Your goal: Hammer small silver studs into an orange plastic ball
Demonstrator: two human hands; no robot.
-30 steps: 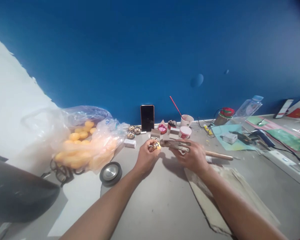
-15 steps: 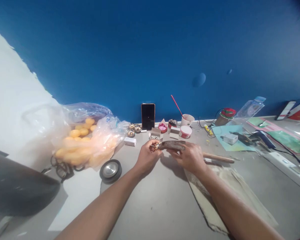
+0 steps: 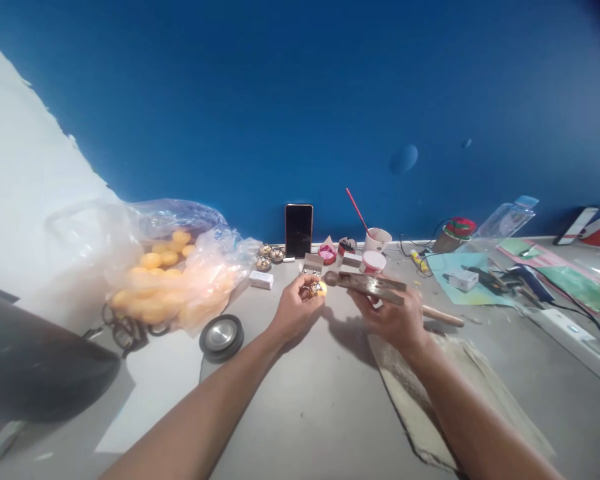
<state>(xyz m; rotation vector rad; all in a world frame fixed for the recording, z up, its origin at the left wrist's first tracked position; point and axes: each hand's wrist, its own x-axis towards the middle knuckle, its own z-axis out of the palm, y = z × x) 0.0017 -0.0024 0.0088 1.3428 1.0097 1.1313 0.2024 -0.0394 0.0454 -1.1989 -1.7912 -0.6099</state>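
My left hand (image 3: pixel 297 303) is closed, fingertips pinching a small round yellow piece (image 3: pixel 318 289) with gold, beaded-looking decoration; its exact kind is unclear. To its right, my right hand (image 3: pixel 395 317) grips a hammer (image 3: pixel 367 285) with a worn metal head. The hammer's rounded face points left, a short gap away from the small piece. A wooden handle (image 3: pixel 443 315) shows on the far side of my right hand, most of it covered by the fingers. Just behind my hands stand small open boxes (image 3: pixel 313 264) and a pink-and-white tub (image 3: pixel 373 261).
At left lies a clear plastic bag (image 3: pixel 165 267) of yellow balls, with a round black-and-silver weight (image 3: pixel 221 337) nearer. A phone (image 3: pixel 299 230) leans on the blue wall. Folded cloth (image 3: pixel 460 400) lies under my right forearm. Tools (image 3: pixel 490 280) and a power strip (image 3: pixel 575 340) are at right.
The hammer head has drawn away to the right and slightly up from the small piece with my right hand. The yellow side of the piece in my left hand now shows.
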